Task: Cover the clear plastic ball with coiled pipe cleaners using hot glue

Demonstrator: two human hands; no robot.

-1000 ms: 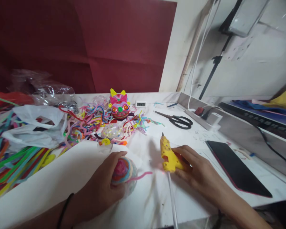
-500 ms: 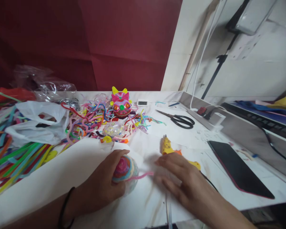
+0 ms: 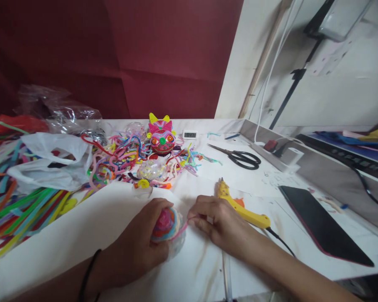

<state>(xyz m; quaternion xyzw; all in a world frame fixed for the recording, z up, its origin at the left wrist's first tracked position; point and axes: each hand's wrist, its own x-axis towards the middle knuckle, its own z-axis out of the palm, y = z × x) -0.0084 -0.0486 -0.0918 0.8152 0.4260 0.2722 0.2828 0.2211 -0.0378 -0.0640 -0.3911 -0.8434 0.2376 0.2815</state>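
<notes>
Your right hand [image 3: 212, 216] has left the yellow glue gun [image 3: 248, 214] and moved leftward. Pipe cleaners [image 3: 28, 214] heap the desk [image 3: 204, 268] at far left. Your left hand [image 3: 145, 237] clasps the coil-covered clear ball [image 3: 164, 225] near the front; its pink pipe cleaner [image 3: 183, 229] is apparently pinched by your right fingertips. Further right lies the glue gun.
</notes>
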